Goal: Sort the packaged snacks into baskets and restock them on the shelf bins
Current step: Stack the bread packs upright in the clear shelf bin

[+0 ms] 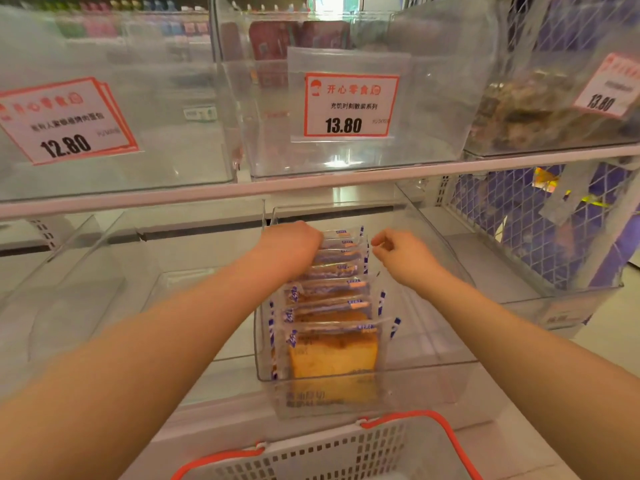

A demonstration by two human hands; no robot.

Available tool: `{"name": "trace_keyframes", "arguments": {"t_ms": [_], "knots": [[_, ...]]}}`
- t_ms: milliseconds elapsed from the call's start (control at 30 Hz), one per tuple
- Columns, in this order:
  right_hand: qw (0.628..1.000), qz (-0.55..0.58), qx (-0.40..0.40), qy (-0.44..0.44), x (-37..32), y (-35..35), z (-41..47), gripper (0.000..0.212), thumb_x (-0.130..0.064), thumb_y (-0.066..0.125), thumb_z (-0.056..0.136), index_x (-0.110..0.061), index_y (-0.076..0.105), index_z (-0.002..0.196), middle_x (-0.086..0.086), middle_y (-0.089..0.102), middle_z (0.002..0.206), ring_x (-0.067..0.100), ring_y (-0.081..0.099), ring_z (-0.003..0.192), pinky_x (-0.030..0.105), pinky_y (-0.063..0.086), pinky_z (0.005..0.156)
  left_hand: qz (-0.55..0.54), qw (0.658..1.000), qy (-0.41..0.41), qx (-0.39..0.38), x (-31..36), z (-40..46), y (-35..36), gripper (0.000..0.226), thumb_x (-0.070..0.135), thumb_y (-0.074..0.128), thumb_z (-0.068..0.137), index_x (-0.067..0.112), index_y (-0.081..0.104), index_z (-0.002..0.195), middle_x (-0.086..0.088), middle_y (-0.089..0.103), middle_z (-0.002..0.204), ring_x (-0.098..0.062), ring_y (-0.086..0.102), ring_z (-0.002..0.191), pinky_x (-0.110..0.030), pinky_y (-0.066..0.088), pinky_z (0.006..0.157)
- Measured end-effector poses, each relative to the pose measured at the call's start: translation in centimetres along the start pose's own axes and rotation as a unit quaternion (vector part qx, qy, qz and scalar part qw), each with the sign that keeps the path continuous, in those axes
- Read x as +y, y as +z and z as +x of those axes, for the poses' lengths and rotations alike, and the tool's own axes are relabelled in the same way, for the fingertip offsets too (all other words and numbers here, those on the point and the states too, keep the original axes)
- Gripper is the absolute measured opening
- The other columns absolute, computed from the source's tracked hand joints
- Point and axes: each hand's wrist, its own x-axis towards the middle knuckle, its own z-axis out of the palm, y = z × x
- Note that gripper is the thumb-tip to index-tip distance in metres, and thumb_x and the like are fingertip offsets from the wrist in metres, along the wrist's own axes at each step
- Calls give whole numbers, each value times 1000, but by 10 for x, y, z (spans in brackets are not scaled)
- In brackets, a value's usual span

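Shelf bin (433, 367): upright snack row (332, 292) front-to-back.

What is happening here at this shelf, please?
A person is restocking a clear bin on the lower shelf with packaged cake slices, which stand in a row from front to back. The left hand rests on the packs at the back of the row. The right hand hovers beside them, fingers loosely curled, holding nothing. A basket with red handles sits below. The bin above, priced 13.80, looks empty.
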Motion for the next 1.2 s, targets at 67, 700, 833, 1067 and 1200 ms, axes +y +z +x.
{"name": "trace_keyframes", "arguments": {"t_ms": [67,700,833,1067,1200], "knots": [[999,-14,15,29,3,6,17,30,-17,46,97,-11,53,125,13,57,123,27,55,108,33,44,86,28,999,-5,-30,-4,15,10,28,-2,46,89,11,56,113,-7,57,102,-25,58,93,-32,42,67],[996,7,79,50,10,22,34,12,-27,57,91,-16,57,93,4,60,97,20,54,84,32,43,71,34,999,6,-6,-24,33,28,15,17,56,91,10,54,105,-3,50,87,-22,53,81,-31,37,58],[995,-94,9,-43,3,16,24,9,-16,59,89,-23,64,87,0,65,95,17,59,85,30,44,72,21,997,76,-10,-26,17,22,13,26,54,91,16,54,99,-1,53,91,-20,55,84,-31,40,61],[989,-137,-48,-14,3,7,19,13,-12,60,88,-11,72,93,7,70,97,20,61,86,32,49,78,53,992,84,-80,-20,14,22,8,25,57,90,17,56,87,4,45,71,-17,50,72,-30,41,60],[980,-195,-28,17,5,4,16,14,-12,57,88,-11,71,84,6,69,92,23,63,84,38,54,77,51,994,69,-67,-20,19,23,6,23,58,90,17,58,89,4,43,69,-18,54,73,-30,43,60]]}}
